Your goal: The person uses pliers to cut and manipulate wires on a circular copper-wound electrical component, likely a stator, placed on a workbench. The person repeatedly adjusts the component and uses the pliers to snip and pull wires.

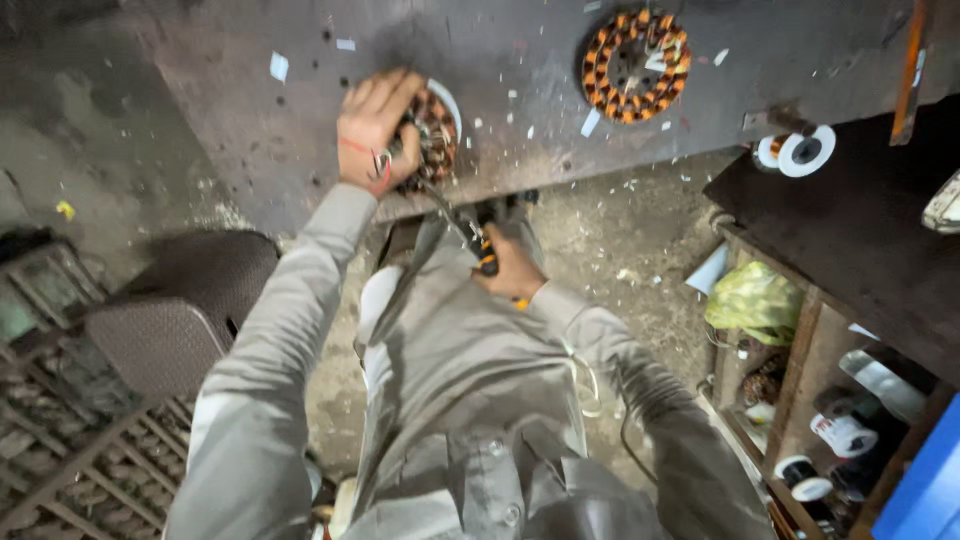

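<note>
Clamped under our left hand (372,128), the wound stator (432,138) sits at the bench's (250,130) near edge; right hand (510,268) grips pliers (470,232) w/ their long axis pointing far-left toward it.

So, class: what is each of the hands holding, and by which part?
The left hand grips a copper-wound stator over its top edge; the right hand holds pliers by the orange-black handles.

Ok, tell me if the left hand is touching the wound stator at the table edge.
Touching. The head view shows the left hand clamped over the copper-wound stator, fingers wrapped across its top, pressing it to the metal table.
</note>
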